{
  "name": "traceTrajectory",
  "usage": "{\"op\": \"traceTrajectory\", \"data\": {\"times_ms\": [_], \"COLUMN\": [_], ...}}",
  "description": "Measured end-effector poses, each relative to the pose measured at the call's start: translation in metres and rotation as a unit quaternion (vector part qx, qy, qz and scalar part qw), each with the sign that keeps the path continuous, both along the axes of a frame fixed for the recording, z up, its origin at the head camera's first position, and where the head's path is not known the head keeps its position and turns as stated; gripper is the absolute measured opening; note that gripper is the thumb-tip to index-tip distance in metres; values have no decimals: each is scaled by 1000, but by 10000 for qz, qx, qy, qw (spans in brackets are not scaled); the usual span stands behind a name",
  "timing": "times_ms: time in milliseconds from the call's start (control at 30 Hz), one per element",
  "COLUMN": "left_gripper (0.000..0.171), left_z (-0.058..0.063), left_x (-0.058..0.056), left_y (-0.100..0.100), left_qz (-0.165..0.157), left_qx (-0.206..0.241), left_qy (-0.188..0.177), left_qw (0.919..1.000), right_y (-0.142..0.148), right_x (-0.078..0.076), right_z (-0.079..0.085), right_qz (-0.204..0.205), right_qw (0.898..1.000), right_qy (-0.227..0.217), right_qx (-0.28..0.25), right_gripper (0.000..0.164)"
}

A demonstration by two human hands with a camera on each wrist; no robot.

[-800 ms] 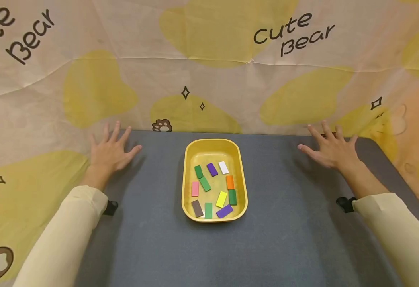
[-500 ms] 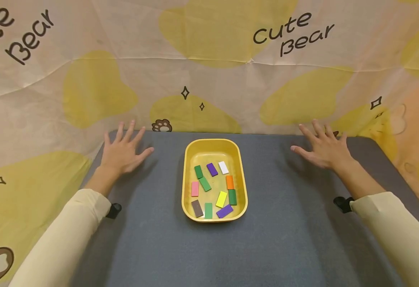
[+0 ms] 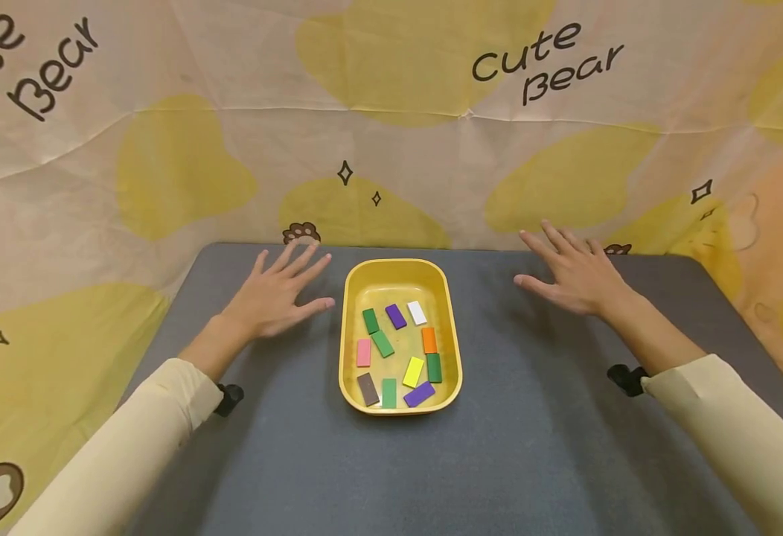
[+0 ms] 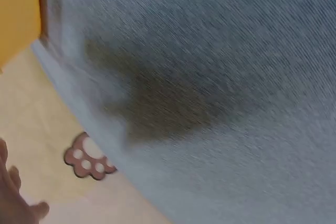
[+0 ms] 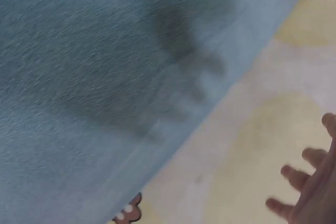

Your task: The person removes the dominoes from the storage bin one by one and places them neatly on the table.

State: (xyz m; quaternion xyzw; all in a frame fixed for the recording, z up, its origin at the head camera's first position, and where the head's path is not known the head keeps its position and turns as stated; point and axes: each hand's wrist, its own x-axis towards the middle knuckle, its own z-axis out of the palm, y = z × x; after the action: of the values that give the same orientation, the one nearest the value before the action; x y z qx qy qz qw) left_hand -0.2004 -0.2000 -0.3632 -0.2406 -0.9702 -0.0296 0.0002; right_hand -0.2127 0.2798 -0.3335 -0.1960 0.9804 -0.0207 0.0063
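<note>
A yellow tray [image 3: 455, 335] stands on the table, holding several small flat rectangular blocks. Among them are a white block [image 3: 417, 313], an orange block [image 3: 429, 340], a pink block [image 3: 363, 353], a yellow block [image 3: 413, 372] and a dark brown block [image 3: 368, 389]; others are green or purple. My left hand [image 3: 275, 298] hovers just left of the tray with fingers spread, thumb tip close to its wall. Farther off on the right side, my right hand [image 3: 575, 275] hangs over the table, fingers spread. Neither hand holds anything.
The dark grey table [image 3: 391, 476] ends at a back edge against a hanging cloth [image 3: 391, 67] with yellow patches and lettering. Dark wrist-worn devices sit under both cuffs. In the left wrist view, the tray's corner [image 4: 18, 14] shows at upper left.
My left hand has moved right, coming close to the tray. My right hand has shifted left, by a smaller distance. The tray and its blocks have stayed in place.
</note>
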Motion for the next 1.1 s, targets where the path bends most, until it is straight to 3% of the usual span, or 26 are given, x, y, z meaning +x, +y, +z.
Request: {"op": "traceTrajectory", "data": {"times_ms": [167, 400, 767, 1100], "left_gripper": [84, 88, 85, 85], "left_z": [5, 7, 4, 2], "left_x": [6, 11, 14, 15], "left_y": [15, 24, 27, 26], "left_qz": [-450, -936, -996, -1049], "left_qx": [39, -59, -210, -180], "left_qy": [-370, -574, -939, -951], "left_qw": [9983, 9939, 9904, 9898], "right_y": [-14, -38, -74, -101], "right_x": [1, 0, -2, -6], "right_z": [9, 18, 25, 25], "right_qz": [249, 475, 613, 572], "right_qw": [9957, 9762, 9322, 9027], "right_qy": [-523, -973, -1839, -2684], "right_qx": [-718, -1877, -3057, -3315], "right_gripper": [84, 86, 72, 63]}}
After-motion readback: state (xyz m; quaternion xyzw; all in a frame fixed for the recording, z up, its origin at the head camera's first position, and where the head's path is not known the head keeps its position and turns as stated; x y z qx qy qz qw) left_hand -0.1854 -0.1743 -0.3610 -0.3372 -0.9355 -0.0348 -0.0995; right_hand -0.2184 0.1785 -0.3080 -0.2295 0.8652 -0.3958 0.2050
